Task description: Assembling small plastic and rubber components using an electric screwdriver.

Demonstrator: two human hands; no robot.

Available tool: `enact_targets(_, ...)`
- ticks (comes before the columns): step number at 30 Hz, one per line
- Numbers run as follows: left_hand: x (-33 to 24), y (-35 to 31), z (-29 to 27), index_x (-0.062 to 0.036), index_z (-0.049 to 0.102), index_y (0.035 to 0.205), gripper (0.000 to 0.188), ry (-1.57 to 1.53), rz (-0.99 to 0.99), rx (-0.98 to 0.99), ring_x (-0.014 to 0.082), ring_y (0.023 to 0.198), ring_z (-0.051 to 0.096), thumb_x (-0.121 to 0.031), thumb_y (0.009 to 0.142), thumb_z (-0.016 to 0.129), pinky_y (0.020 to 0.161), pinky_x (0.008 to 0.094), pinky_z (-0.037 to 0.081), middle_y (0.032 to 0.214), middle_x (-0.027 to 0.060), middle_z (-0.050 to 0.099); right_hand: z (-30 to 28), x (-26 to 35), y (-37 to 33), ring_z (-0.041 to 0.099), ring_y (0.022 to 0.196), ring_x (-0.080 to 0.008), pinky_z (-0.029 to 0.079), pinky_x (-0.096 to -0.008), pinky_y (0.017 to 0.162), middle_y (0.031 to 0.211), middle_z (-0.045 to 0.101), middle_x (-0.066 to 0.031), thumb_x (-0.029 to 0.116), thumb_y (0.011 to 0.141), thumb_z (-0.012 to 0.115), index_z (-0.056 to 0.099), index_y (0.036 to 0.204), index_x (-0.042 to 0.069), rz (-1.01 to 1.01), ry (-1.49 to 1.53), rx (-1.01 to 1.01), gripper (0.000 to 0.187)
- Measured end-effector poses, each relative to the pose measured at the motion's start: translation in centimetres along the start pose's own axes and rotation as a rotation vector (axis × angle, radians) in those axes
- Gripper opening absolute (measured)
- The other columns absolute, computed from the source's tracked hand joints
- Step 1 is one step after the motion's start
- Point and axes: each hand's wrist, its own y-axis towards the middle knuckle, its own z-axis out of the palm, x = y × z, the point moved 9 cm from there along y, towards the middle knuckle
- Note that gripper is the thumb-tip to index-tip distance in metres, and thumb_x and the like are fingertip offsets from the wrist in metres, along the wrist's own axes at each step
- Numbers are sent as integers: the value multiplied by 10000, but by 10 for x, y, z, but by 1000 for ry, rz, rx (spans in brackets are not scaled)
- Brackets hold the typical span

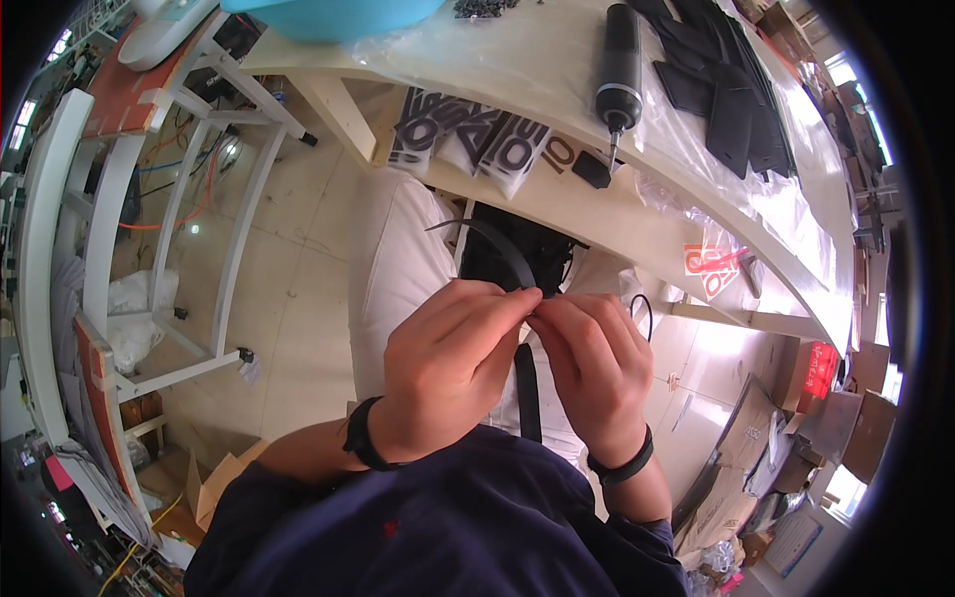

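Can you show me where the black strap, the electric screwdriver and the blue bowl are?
black strap [502, 251]: head view, on the curved stretch above the fingers.
electric screwdriver [620, 60]: head view, on its black barrel, lying on the table.
blue bowl [328, 18]: head view, on its outer wall at the top edge.

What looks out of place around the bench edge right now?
The electric screwdriver lies loose on the bench, tip toward the edge beside a small black part. Both hands pinch a black strap.

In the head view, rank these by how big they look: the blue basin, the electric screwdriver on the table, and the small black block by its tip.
1. Blue basin, though cut off by the frame edge.
2. Electric screwdriver.
3. Small black block, clearly the smallest.
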Motion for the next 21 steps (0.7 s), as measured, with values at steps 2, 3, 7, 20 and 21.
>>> enact_targets(2, -1, -3, 2, 29, 703, 1053, 358, 14, 57, 13, 271, 792, 671, 160, 720, 692, 664, 341, 542, 863, 127, 685, 1, -3, 0, 636, 728, -236, 517, -339, 584, 869, 651, -73, -23, 765, 788, 655, 957, 22, 36, -57, 19, 238)
enact_targets(3, -1, -3, 2, 29, 703, 1053, 358, 14, 57, 13, 271, 792, 671, 160, 720, 692, 664, 341, 542, 863, 127, 685, 1, -3, 0, 636, 728, -236, 517, -339, 584, 869, 651, -73, -23, 765, 788, 655, 957, 22, 37, -56, 19, 238)
enact_targets(7, -6, 0, 2, 44, 712, 1017, 327, 32, 58, 4, 268, 772, 683, 178, 720, 693, 654, 324, 549, 848, 142, 697, 5, -5, 1, 591, 658, -234, 477, -349, 544, 782, 607, -63, 28, 802, 782, 633, 882, 31, 111, -84, 25, 169)
enact_targets(20, 8, -5, 0, 54, 676, 1037, 300, -17, -82, -31, 202, 767, 716, 162, 762, 723, 688, 266, 546, 859, 136, 717, 27, -35, -20, 565, 591, -250, 437, -308, 552, 728, 591, -121, 15, 944, 638, 615, 869, -25, 564, 379, 52, 88)
enact_targets(21, 9, -5, 0, 54, 676, 1037, 300, -18, -84, -31, 202, 767, 716, 162, 762, 723, 688, 266, 546, 859, 136, 717, 26, -35, -21, 565, 591, -250, 437, -308, 552, 728, 591, -121, 15, 944, 638, 615, 869, -25, 565, 378, 54, 88)
